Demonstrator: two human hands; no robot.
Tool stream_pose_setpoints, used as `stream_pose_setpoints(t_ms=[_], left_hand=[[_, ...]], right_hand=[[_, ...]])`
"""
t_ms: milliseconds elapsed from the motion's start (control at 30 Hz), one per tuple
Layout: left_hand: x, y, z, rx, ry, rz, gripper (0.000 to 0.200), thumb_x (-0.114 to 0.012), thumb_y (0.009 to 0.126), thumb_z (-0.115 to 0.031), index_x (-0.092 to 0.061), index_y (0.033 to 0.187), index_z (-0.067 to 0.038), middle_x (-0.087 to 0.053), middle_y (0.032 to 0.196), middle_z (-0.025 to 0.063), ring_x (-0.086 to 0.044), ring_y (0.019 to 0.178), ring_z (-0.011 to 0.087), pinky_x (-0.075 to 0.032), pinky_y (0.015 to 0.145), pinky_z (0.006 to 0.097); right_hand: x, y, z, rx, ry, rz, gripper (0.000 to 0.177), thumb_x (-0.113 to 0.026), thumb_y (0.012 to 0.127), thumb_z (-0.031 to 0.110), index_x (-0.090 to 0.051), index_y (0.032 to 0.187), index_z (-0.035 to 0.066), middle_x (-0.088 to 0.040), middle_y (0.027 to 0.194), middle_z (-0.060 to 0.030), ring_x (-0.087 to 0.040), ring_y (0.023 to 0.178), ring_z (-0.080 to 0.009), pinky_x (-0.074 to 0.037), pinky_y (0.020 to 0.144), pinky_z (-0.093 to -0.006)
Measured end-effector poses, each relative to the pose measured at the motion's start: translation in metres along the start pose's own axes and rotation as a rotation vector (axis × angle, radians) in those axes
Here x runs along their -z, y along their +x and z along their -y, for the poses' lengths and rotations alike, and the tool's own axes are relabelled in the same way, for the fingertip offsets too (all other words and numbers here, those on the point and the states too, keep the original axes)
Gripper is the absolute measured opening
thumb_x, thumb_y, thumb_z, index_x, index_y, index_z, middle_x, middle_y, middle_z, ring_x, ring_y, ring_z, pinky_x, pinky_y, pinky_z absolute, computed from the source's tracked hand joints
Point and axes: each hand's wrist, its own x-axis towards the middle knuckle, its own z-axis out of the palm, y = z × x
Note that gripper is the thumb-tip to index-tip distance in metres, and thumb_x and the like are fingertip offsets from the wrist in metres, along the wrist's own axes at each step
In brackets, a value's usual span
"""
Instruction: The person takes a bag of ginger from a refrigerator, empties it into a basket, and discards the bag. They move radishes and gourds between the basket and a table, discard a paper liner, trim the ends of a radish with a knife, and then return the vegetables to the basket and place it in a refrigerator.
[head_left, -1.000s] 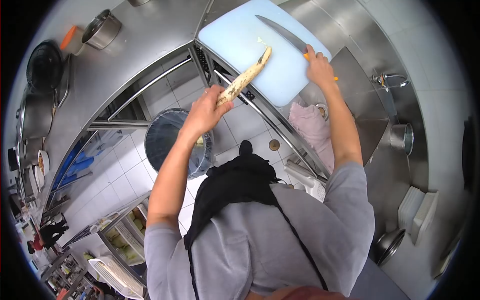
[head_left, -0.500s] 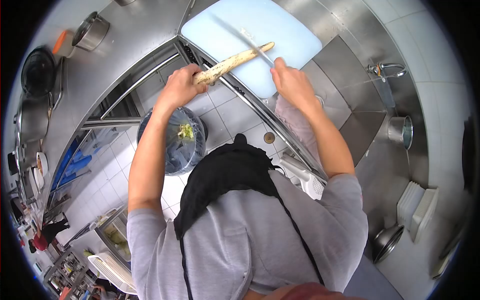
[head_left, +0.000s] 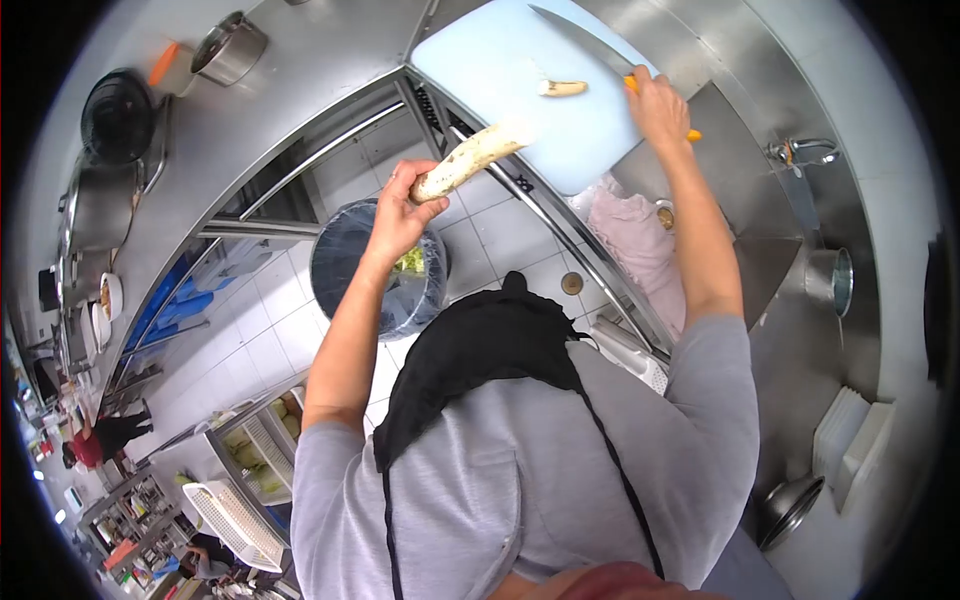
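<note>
A long pale root vegetable (head_left: 470, 162) with brown specks is held at its lower end by my left hand (head_left: 402, 215). Its far end, pale and cut, overlaps the near edge of the blue-white cutting board (head_left: 480, 60). My right hand (head_left: 662, 115) is wrapped round the orange handle of a kitchen knife (head_left: 585, 42), whose long blade lies low along the board's far right side. Between blade and root, a short tapered cut piece (head_left: 565, 88) rests on the board, with a small white scrap at its blunt end.
Below my left forearm stands a lined bin (head_left: 335, 262) with green scraps inside. A pink cloth (head_left: 632, 235) lies by the sink, under a tap (head_left: 800, 152). Steel pots (head_left: 228, 50) line the left counter. A person (head_left: 95, 440) is far off at lower left.
The root's tip has been cut off and stays on the board. My left hand has drawn the shorter root back, and my right hand has moved right with the knife.
</note>
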Motion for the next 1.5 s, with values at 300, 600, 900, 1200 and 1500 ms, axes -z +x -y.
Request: stream_pose_setpoints(t_ms=[300, 600, 900, 1200, 1500], left_hand=[[0.015, -0.024, -0.034, -0.116, -0.14, -0.178, 0.05, -0.081, 0.073, 0.002, -0.061, 0.118, -0.005, -0.059, 0.122, 0.012, -0.058, 0.121, 0.0267, -0.045, 0.101, 0.0355], [0.031, -0.063, -0.05, 0.123, -0.522, -0.242, 0.057, -0.077, 0.083, 0.001, -0.048, 0.132, -0.004, -0.06, 0.121, 0.0094, -0.061, 0.119, 0.0256, -0.048, 0.098, 0.0349], [0.111, -0.124, -0.063, 0.039, -1.269, -0.513, 0.051, -0.064, 0.098, -0.019, -0.042, 0.141, -0.002, -0.058, 0.131, 0.0221, -0.058, 0.124, 0.0397, -0.047, 0.107, 0.0613], [0.144, -0.159, -0.05, 0.028, -1.27, -0.71, 0.041, -0.061, 0.098, -0.01, -0.048, 0.136, -0.003, -0.055, 0.138, 0.0244, -0.053, 0.13, 0.0424, -0.046, 0.109, 0.0568], [0.112, -0.144, -0.034, 0.327, -1.063, -0.604, 0.045, -0.073, 0.088, -0.001, -0.05, 0.126, 0.001, -0.061, 0.13, 0.0188, -0.062, 0.119, 0.0298, -0.053, 0.102, 0.0466]], right_hand=[[-0.009, 0.004, 0.027, 0.362, 0.174, -0.182, 0.04, -0.06, 0.091, 0.016, -0.064, 0.131, 0.015, -0.061, 0.129, -0.0159, -0.056, 0.12, -0.0367, -0.05, 0.094, -0.0516], [-0.043, -0.005, 0.057, 0.388, 0.164, 0.008, 0.04, -0.053, 0.089, 0.006, -0.064, 0.127, 0.012, -0.067, 0.112, -0.017, -0.063, 0.102, -0.0387, -0.051, 0.089, -0.051], [-0.009, -0.062, 0.165, 0.213, 0.857, 0.484, 0.026, -0.062, 0.09, 0.023, -0.073, 0.1, 0.003, -0.071, 0.077, -0.0085, -0.066, 0.072, -0.0162, -0.05, 0.066, -0.032], [-0.058, -0.169, 0.358, 0.531, 0.877, 0.596, 0.04, -0.065, 0.093, 0.035, -0.072, 0.114, 0.002, -0.071, 0.081, -0.0131, -0.065, 0.073, -0.0158, -0.051, 0.069, -0.0325], [0.058, -0.161, 0.355, 0.281, 1.466, 0.899, 0.046, -0.065, 0.099, 0.029, -0.057, 0.138, 0.007, -0.067, 0.114, -0.0031, -0.065, 0.089, -0.0097, -0.053, 0.069, -0.0247]])
